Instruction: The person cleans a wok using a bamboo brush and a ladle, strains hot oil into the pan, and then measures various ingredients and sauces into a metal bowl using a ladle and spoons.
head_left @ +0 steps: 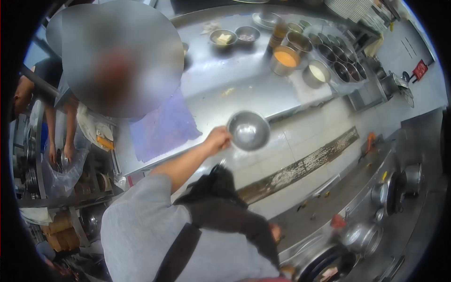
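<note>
My left hand (219, 140) is closed on the rim of a shiny round metal bowl (249, 131). The arm is stretched out, and the bowl hangs over the floor beside the steel counter (211, 101). Nothing can be made out inside the bowl. Only a small part of my right hand (276, 232) shows past the black apron, on the stove side; its fingers are mostly hidden. Below it on the stove sits a black pan (329, 268) with a pale piece of food in it.
On the counter stand a pot of orange sauce (285, 61), a pot of cream-coloured liquid (316, 74), small bowls (223, 38), and a tray of several containers (338, 56). A purple mat (164, 127) lies at the left. Another person's hands (68, 151) are inside a plastic bag. A metal pot (361, 238) stands stove-side.
</note>
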A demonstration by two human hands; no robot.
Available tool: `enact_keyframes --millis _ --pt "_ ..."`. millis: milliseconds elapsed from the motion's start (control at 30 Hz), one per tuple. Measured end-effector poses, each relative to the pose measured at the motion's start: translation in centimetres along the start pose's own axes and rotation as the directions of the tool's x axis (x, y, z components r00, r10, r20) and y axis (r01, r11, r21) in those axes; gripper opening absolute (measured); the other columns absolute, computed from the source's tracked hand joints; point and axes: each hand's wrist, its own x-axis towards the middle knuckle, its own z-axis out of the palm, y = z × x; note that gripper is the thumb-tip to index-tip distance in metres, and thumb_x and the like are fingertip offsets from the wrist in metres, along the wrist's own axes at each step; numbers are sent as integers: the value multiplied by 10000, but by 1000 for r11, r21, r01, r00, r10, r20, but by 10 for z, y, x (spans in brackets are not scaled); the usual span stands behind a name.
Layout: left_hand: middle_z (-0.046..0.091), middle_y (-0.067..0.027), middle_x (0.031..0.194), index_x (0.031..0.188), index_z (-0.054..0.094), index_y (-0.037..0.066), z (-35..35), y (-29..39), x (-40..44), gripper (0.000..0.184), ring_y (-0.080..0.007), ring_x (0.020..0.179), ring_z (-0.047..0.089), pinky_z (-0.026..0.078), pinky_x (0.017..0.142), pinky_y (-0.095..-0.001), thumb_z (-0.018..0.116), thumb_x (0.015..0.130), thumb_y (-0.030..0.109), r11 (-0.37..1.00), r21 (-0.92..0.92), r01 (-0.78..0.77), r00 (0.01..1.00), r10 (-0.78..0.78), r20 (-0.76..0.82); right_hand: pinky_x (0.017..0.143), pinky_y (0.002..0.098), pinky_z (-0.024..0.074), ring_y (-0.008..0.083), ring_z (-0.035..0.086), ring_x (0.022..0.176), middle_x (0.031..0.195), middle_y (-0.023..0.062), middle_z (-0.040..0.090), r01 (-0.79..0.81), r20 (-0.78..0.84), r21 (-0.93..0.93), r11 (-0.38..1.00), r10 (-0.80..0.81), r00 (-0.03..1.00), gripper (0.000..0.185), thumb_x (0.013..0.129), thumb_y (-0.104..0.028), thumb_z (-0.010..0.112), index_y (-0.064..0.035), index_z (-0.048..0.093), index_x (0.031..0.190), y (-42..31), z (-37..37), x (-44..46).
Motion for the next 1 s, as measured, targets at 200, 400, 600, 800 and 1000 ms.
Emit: enact_keyframes --millis 200,400,600,800,1000 --pt "585 -173 1015 1088 489 -19 0 96 94 289 -217 815 663 461 463 -250 584 852 119 965 -137 -222 970 233 66 394 325 451 184 578 461 589 131 590 82 -27 -419 905 -103 994 198 854 -147 604 48 631 873 19 -9 113" --pt "592 -141 1079 1161 508 14 29 82 49 335 -222 796 681 515 511 -282 545 897 215 910 352 -217 903 50 428 399 258 409 140 542 462 683 111 611 68 145 86 994 -80 986 249 883 -158 570 36 604 1034 -156 54 74" --pt "649 -137 980 1136 551 -19 -45 -35 -31 330 -181 774 677 531 530 -275 566 850 145 818 560 -130 855 -194 481 576 340 488 256 630 620 714 153 646 541 309 -184 820 -475 824 258 875 -198 576 27 628 990 -177 92 31" --pt "664 -144 962 1020 621 43 -146 -50 -44 280 -280 798 660 514 732 -362 602 770 167 501 818 -282 941 309 136 790 473 453 408 595 896 914 262 631 700 496 -486 523 -494 714 313 804 -252 587 20 652 945 -27 60 111" --pt "654 -182 922 1094 598 44 -179 22 -68 354 -339 831 639 501 770 -420 572 766 172 551 821 -152 905 411 -108 703 391 509 231 499 531 614 91 552 107 -266 -586 803 -315 911 234 837 -175 506 -71 582 642 -69 83 103"
